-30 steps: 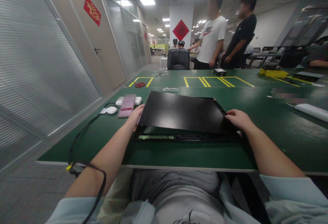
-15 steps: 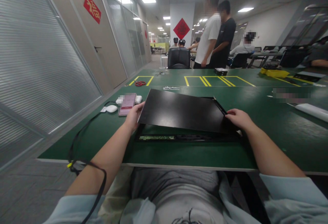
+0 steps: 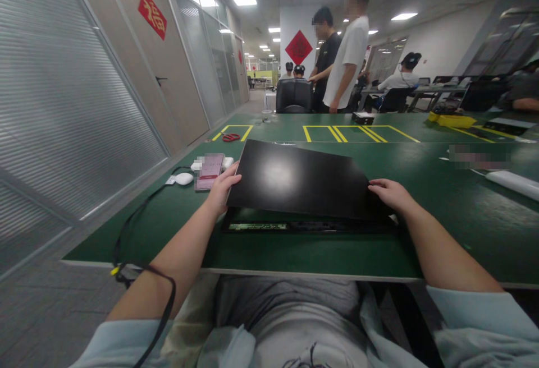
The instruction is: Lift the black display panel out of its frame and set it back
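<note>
A flat black panel (image 3: 301, 180) is tilted up off a black frame with a strip of green circuit board (image 3: 256, 226) along its near edge, on the green table (image 3: 295, 253). My left hand (image 3: 222, 188) grips the panel's left edge, thumb on top. My right hand (image 3: 389, 194) holds the right near corner, fingers curled over it. The panel's far edge stands higher than its near edge.
A phone (image 3: 209, 171), a white mouse (image 3: 183, 178) and a black cable (image 3: 135, 228) lie to the left. Red scissors (image 3: 229, 137) lie further back. A white bar (image 3: 511, 182) lies at the right. Two people (image 3: 343, 59) stand behind the far table by a black chair (image 3: 293, 96).
The panel's far edge has risen, now hiding the frame's back corner. The two standing people have shifted leftward behind the far table.
</note>
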The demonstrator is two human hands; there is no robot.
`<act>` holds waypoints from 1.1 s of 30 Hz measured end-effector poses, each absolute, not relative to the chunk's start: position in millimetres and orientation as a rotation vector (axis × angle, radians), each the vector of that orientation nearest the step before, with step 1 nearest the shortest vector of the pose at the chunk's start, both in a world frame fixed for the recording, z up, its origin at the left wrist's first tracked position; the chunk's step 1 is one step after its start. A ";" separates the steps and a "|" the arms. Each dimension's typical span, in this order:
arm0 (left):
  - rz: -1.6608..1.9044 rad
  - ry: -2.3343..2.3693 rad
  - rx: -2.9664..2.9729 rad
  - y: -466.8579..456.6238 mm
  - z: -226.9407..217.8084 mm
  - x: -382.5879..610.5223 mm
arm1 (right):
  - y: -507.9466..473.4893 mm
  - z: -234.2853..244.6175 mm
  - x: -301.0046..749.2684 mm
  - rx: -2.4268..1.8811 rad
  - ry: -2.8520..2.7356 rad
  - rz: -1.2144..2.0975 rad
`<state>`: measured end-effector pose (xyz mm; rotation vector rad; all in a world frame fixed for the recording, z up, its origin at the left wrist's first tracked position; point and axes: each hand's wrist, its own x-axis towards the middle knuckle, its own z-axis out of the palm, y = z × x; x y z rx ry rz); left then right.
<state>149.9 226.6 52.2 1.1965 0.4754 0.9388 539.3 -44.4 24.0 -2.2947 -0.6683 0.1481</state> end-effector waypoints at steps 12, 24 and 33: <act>0.923 0.408 1.214 217.7 66.5 147.3 | -47.0 46.4 526.1 -1.605 -0.353 0.501; 0.912 0.502 1.111 224.0 61.4 149.1 | -72.6 73.0 501.6 -1.243 -0.568 0.441; 0.839 0.426 1.159 218.1 61.5 150.4 | -71.1 78.0 487.6 -1.556 -0.546 0.551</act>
